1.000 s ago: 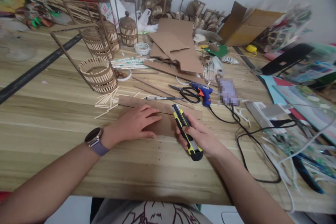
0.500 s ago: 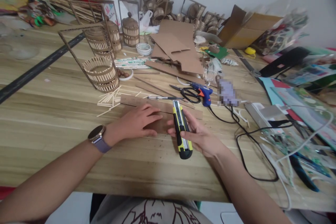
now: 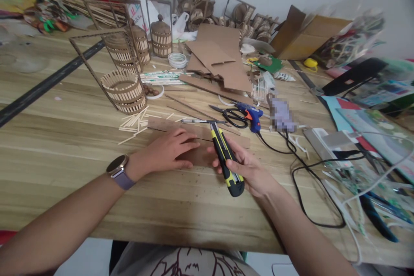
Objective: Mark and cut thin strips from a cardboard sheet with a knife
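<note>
My right hand (image 3: pixel 243 164) is closed around a yellow and black utility knife (image 3: pixel 225 159), held tilted with its head pointing away from me. My left hand (image 3: pixel 173 150) rests with spread fingers on brown cardboard strips (image 3: pixel 203 155) on the table. Beyond the fingers lies a pen (image 3: pixel 199 121). Black-handled scissors (image 3: pixel 235 117) and a blue hot glue gun (image 3: pixel 254 114) are just past the knife. To the left of the strips are loose thin wooden sticks (image 3: pixel 134 125).
A small slatted basket with a tall handle (image 3: pixel 124 90) stands at left, more baskets (image 3: pixel 161 39) behind it. Cardboard sheets (image 3: pixel 215 51) lie at the back. Black cable (image 3: pixel 299 202), a power strip (image 3: pixel 323 146) and pliers (image 3: pixel 377 217) occupy the right side.
The utility knife has turned in my right hand: its head now leans left and its butt end has swung right. My left hand stays in place on the cardboard.
</note>
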Demonstrator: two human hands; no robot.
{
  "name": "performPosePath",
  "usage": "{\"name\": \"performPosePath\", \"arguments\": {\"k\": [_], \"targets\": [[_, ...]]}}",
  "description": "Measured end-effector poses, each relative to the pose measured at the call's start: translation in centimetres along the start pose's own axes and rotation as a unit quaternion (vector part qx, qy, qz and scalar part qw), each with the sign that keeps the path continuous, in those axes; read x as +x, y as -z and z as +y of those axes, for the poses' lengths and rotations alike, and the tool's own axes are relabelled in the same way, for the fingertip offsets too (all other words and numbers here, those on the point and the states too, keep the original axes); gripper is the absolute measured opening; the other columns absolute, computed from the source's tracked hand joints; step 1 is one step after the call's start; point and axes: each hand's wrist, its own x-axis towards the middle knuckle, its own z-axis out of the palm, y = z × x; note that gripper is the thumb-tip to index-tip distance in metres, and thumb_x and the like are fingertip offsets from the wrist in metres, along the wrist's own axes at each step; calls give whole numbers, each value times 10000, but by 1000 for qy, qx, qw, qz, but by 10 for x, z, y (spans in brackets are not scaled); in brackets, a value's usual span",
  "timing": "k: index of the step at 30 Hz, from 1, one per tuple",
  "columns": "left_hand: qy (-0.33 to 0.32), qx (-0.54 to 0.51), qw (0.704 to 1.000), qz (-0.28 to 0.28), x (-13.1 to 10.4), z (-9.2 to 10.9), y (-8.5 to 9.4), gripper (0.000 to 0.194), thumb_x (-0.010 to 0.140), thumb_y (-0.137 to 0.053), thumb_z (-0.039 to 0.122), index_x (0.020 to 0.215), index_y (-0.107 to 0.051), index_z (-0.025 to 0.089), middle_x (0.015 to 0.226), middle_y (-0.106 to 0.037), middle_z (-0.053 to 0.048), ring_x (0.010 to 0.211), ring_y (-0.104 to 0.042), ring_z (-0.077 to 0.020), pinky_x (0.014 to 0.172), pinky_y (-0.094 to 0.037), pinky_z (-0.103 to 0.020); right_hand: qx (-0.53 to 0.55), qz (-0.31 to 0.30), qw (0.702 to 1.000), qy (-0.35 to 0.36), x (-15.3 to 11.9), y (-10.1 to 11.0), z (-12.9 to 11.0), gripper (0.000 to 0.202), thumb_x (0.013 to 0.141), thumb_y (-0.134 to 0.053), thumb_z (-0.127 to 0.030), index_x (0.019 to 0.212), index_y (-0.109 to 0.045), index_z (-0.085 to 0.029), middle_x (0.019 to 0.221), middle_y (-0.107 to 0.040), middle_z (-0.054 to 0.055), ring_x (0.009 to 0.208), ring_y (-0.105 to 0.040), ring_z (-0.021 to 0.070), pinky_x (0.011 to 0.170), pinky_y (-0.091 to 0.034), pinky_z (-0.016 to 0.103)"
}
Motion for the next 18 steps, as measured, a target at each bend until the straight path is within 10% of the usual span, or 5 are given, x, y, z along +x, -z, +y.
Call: {"name": "performPosePath", "arguments": {"k": [8, 18], "targets": [[7, -7, 1000, -1, -1, 0, 0, 594, 969, -606, 591, 1421, -593, 205, 1456, -576, -135, 1330, -465, -323, 1106, -434, -511, -19, 0, 1000, -9, 2, 1, 0, 557, 798, -827, -431, 1280, -626, -238, 765, -605, 6, 674, -518, 146, 563, -452, 257], [2, -6, 1000, -14, -1, -1, 1, 616, 964, -615, 586, 1419, -589, 171, 1446, -582, -147, 1319, -475, -326, 1115, -429, -505, -45, -6, 999, 9, 2, -3, 1, 564, 793, -828, -465, 1260, -595, -251, 933, -671, 40, 621, -512, 108, 506, -422, 233]]}}
